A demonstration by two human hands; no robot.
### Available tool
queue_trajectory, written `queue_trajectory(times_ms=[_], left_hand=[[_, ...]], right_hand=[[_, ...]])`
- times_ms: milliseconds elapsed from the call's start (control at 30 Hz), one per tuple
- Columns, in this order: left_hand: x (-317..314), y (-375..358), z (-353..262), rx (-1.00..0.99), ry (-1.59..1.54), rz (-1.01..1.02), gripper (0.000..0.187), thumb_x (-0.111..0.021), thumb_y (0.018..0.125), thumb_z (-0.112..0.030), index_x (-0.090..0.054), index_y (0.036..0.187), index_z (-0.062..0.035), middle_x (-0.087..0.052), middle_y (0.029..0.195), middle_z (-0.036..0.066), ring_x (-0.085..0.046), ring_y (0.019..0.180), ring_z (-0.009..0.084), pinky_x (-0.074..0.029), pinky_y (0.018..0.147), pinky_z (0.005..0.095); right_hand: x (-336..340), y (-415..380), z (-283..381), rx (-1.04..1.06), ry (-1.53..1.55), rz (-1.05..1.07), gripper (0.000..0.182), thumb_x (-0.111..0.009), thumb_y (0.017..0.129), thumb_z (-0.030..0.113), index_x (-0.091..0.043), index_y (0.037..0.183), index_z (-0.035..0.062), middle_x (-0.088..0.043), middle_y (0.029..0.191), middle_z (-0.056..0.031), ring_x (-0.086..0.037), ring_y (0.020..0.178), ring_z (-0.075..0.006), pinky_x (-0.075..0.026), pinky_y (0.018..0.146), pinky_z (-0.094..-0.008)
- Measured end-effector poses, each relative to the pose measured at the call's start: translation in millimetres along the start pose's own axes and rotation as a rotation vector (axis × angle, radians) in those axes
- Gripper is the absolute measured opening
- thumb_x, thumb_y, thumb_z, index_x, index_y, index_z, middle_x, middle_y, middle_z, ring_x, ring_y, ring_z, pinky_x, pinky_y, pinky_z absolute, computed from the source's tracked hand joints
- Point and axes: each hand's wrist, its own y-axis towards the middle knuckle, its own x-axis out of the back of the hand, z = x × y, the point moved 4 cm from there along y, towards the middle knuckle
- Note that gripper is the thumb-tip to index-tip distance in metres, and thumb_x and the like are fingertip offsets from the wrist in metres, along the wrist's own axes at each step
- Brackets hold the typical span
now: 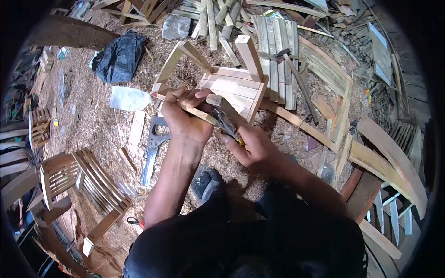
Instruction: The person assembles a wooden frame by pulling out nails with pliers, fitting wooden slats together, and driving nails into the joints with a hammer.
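A small wooden frame piece [232,88] with slats and upright legs lies tipped on the sawdust floor before me. My left hand [183,118] grips a thin wooden strip [197,111] laid across the frame's near edge. My right hand [248,146] holds a dark metal tool [226,123], its head against the strip and the frame's corner block. The tool's exact kind is hard to tell. A hammer [296,78] rests on slats behind the frame.
A handsaw [153,148] lies on the sawdust at left. A finished slatted chair [81,178] lies further left. A black bag [120,55] and a white bag [127,98] lie beyond. Offcuts and curved boards [389,162] crowd the right and back.
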Motion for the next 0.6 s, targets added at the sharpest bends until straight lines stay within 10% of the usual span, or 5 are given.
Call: queue_trajectory(times_ms=[600], left_hand=[[-4.5,-3.1,10.8,-0.018,0.031,-0.204,0.026,-0.049,0.078,-0.011,-0.038,0.054,-0.0125,-0.039,0.049,0.000,-0.040,0.047,0.0147,-0.048,0.067,0.0307]], right_hand=[[-5.6,0.1,-6.1,0.140,0.005,-0.098,0.021,-0.053,0.090,0.006,-0.049,0.106,-0.0067,-0.056,0.078,-0.0174,-0.057,0.064,-0.0281,-0.043,0.056,-0.0388]])
